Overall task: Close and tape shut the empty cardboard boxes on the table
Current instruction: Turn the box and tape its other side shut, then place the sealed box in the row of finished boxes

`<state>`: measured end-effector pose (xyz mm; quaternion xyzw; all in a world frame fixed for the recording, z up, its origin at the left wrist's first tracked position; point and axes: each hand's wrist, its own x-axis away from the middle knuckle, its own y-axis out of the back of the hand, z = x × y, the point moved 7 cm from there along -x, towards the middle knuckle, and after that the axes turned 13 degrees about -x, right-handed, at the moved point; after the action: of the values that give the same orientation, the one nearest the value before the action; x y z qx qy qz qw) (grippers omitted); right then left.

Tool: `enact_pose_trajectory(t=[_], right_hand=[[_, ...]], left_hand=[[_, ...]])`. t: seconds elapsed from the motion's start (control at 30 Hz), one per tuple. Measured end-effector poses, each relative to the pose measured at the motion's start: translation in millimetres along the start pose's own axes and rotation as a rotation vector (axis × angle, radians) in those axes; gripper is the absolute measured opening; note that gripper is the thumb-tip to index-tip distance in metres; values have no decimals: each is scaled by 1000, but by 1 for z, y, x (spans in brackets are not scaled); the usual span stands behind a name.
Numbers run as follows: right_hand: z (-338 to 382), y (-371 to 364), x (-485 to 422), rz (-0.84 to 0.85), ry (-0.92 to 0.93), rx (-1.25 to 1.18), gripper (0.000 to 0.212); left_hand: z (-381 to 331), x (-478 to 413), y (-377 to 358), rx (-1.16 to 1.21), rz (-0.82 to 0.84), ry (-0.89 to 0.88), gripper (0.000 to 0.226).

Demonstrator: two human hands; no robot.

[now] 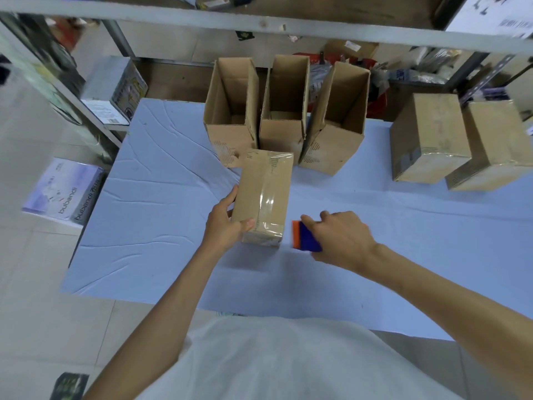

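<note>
Left hand (227,223) grips the taped box (264,197), right hand (340,238) a blue tool (305,237), before three open boxes (284,140).

Bright, even overhead light; soft shadows; glare on the box tape (266,199); blurred, wide-angle-bent edges.

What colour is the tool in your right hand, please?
The tool is blue, orange-edged; head view.
</note>
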<state>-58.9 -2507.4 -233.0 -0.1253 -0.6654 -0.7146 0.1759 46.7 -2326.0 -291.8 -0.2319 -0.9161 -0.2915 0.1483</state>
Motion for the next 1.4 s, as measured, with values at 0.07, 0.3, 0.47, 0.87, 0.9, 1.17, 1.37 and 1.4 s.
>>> enact_pose_trajectory(t=[0.07,0.3,0.47,0.87,0.9,1.17,1.37,1.4], right_hand=[[7,-20,-1,54,-20,-13,45],[-23,-31,-6,-304,-207,-217,88],[-48,-48,-15,-433,-255,-214,109],[-50,-68,-6,-350,-363,-453,63],[-42,-57,-5,-388,-302,-477,49],[37,-32,-22,-158,-13,-490,18],[32,-44,-30,-59,-89,-536,25],[32,-49,-29,-37,-89,-551,29]], left_hand=[[1,0,1,13,13,-5,90],[-7,2,2,-1,-5,-4,89],[-4,0,2,13,-11,3,89],[-2,0,1,46,-12,-5,88],[-3,0,1,49,-14,-11,87],[-4,2,2,36,-30,-14,85],[-3,2,4,63,1,-19,85],[-4,3,4,69,6,-21,85]])
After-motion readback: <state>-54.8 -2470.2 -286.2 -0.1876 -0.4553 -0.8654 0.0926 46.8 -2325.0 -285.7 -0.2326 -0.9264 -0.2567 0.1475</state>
